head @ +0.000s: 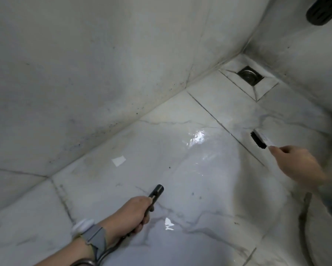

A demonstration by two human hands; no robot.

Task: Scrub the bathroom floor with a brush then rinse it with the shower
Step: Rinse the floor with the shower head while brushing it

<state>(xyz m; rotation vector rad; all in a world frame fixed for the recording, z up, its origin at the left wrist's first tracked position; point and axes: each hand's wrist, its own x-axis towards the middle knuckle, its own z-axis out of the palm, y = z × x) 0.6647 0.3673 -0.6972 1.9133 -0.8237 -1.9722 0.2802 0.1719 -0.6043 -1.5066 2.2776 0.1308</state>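
Gripping the sprayer (156,192), the left hand (137,213) sits nearest, fingers curled round its body, nozzle aimed up-right across the floor (180,179) toward the drain (250,75). Hose (103,254) trails back by the wrist. Farther right, the right hand (297,166) pinches the brush (260,140) handle; bristles sit on a grout line, long axis running toward the drain. Hands well apart. Water sheen lies between sprayer and drain. Right hand is nearer the drain; likely scrub there next, left rinsing behind.
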